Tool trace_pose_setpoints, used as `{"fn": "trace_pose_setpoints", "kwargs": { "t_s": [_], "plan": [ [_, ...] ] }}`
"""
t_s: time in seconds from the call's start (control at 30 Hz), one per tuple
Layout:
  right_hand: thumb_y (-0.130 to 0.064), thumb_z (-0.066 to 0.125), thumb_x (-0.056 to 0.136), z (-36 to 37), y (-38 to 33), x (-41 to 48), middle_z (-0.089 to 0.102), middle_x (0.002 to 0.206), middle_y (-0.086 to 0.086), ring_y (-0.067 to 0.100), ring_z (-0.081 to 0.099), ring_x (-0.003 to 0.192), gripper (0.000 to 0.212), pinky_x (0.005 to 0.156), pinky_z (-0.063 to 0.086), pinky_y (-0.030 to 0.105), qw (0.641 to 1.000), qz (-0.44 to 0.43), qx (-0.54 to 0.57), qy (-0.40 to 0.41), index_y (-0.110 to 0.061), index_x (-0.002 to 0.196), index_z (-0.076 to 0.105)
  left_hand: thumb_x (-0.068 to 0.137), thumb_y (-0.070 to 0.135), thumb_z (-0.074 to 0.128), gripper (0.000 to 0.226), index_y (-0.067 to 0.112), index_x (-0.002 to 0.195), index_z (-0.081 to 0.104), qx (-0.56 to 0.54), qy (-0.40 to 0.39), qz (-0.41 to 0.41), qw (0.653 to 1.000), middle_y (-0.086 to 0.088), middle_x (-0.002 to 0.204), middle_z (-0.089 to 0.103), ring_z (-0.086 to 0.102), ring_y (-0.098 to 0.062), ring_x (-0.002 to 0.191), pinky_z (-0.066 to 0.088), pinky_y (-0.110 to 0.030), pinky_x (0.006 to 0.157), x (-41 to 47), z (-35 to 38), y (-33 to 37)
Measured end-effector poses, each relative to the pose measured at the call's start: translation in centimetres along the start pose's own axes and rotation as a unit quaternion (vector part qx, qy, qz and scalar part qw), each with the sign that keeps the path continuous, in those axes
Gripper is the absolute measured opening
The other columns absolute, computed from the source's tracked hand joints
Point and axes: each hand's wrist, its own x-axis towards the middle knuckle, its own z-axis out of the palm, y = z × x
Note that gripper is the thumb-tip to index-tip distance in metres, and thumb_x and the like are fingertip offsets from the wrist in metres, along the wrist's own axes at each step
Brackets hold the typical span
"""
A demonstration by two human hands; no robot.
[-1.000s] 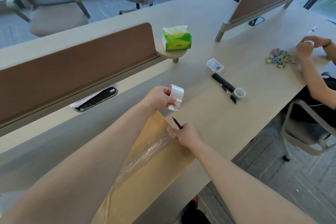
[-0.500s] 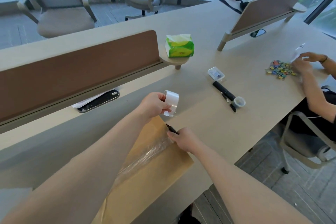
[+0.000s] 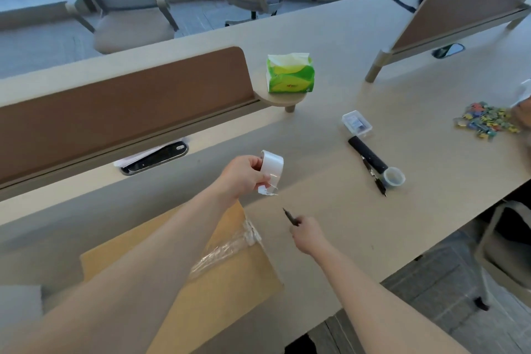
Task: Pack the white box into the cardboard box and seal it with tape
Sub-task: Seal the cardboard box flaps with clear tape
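Note:
The closed cardboard box [image 3: 230,290] lies on the desk near me, with a strip of clear tape [image 3: 227,247] running along its top seam to the far edge. My left hand [image 3: 244,177] grips a roll of clear tape [image 3: 271,168] above the desk, just beyond the box's far end; a short loose tail hangs from the roll. To the right of the box, my right hand [image 3: 309,234] holds a thin dark pen-like tool [image 3: 290,217], tip pointing away from me. The white box is not visible.
On the desk to the right lie a black cylinder [image 3: 367,155], a pen [image 3: 373,178], a small tape roll [image 3: 394,177] and a clear plastic case [image 3: 357,123]. A green tissue pack [image 3: 290,73] sits on a round shelf. Coloured clips [image 3: 485,122] lie far right. A brown divider [image 3: 120,112] stands left.
My right hand has lifted off the box's far edge and moved right with the tool. The tape between roll and box is now severed; the roll stays in my left hand.

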Motion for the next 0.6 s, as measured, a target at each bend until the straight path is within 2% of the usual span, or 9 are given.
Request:
{"fn": "trace_pose_setpoints", "kwargs": {
  "t_s": [0.1, 0.23, 0.33, 0.4, 0.43, 0.5, 0.53, 0.6],
  "plan": [
    [-0.007, 0.045, 0.093, -1.0, 1.5, 3.4, 0.059, 0.085, 0.008, 0.03, 0.06, 0.079, 0.013, 0.069, 0.051, 0.037, 0.996, -0.014, -0.069, 0.048, -0.012, 0.1, 0.056, 0.082, 0.0, 0.07, 0.016, 0.014, 0.089, 0.072, 0.019, 0.021, -0.022, 0.999, -0.003, 0.082, 0.076, 0.074, -0.02, 0.081, 0.057, -0.04, 0.09, 0.7, 1.5, -0.3],
    [-0.005, 0.046, 0.093, -2.6, 2.6, 6.7, 0.059, 0.093, 0.008, 0.03, 0.057, 0.082, 0.013, 0.064, 0.04, 0.03, 0.981, -0.045, -0.177, 0.064, -0.013, 0.099, 0.054, 0.082, 0.001, 0.069, 0.018, 0.018, 0.084, 0.071, 0.045, 0.05, -0.045, 0.997, -0.003, 0.084, 0.076, 0.073, -0.021, 0.086, 0.058, -0.036, 0.085, 1.3, 3.0, -0.8],
    [-0.004, 0.044, 0.095, -2.6, 3.5, 8.4, 0.06, 0.111, 0.009, 0.027, 0.061, 0.099, 0.02, 0.067, 0.041, 0.031, 0.948, -0.09, -0.293, 0.084, -0.012, 0.11, 0.056, 0.084, -0.001, 0.068, 0.017, 0.016, 0.085, 0.07, 0.051, 0.066, -0.051, 0.995, -0.007, 0.089, 0.075, 0.071, -0.018, 0.08, 0.057, -0.024, 0.068, 1.4, 3.8, -0.8],
    [-0.008, 0.042, 0.098, -2.4, 4.1, 8.8, 0.056, 0.117, 0.007, 0.025, 0.059, 0.107, 0.022, 0.073, 0.043, 0.031, 0.923, -0.116, -0.358, 0.085, -0.014, 0.114, 0.055, 0.085, -0.005, 0.066, 0.016, 0.008, 0.093, 0.07, 0.044, 0.063, -0.061, 0.995, -0.011, 0.093, 0.073, 0.068, -0.015, 0.075, 0.052, -0.014, 0.058, 1.3, 4.3, -0.9],
    [-0.012, 0.041, 0.098, -2.2, 4.3, 9.0, 0.056, 0.118, 0.006, 0.024, 0.058, 0.108, 0.022, 0.077, 0.044, 0.031, 0.91, -0.13, -0.385, 0.085, -0.015, 0.115, 0.054, 0.083, -0.005, 0.066, 0.018, 0.006, 0.096, 0.071, 0.051, 0.06, -0.064, 0.995, -0.011, 0.095, 0.073, 0.068, -0.016, 0.076, 0.053, -0.015, 0.059, 1.3, 4.5, -1.0],
    [-0.019, 0.044, 0.098, -2.2, 4.2, 9.2, 0.056, 0.12, 0.006, 0.025, 0.056, 0.11, 0.021, 0.084, 0.044, 0.033, 0.9, -0.145, -0.403, 0.082, -0.016, 0.116, 0.054, 0.077, -0.001, 0.07, 0.022, 0.011, 0.096, 0.072, 0.087, 0.055, -0.072, 0.992, -0.007, 0.095, 0.075, 0.07, -0.022, 0.085, 0.058, -0.029, 0.074, 1.3, 4.7, -1.0],
    [-0.022, 0.045, 0.098, -2.4, 3.9, 9.2, 0.056, 0.121, 0.007, 0.025, 0.055, 0.111, 0.022, 0.086, 0.043, 0.034, 0.904, -0.146, -0.395, 0.079, -0.016, 0.117, 0.054, 0.074, 0.001, 0.071, 0.022, 0.012, 0.093, 0.072, 0.109, 0.052, -0.078, 0.99, -0.006, 0.094, 0.075, 0.07, -0.025, 0.09, 0.057, -0.036, 0.08, 1.3, 4.7, -0.9],
    [-0.025, 0.047, 0.097, -3.2, 2.3, 9.0, 0.055, 0.122, 0.007, 0.026, 0.053, 0.111, 0.023, 0.087, 0.041, 0.034, 0.919, -0.165, -0.351, 0.075, -0.014, 0.117, 0.052, 0.071, 0.004, 0.069, 0.02, 0.013, 0.089, 0.071, 0.155, 0.042, -0.088, 0.983, -0.005, 0.093, 0.074, 0.069, -0.026, 0.093, 0.056, -0.04, 0.082, 1.2, 4.8, -0.5]
  ]
}}
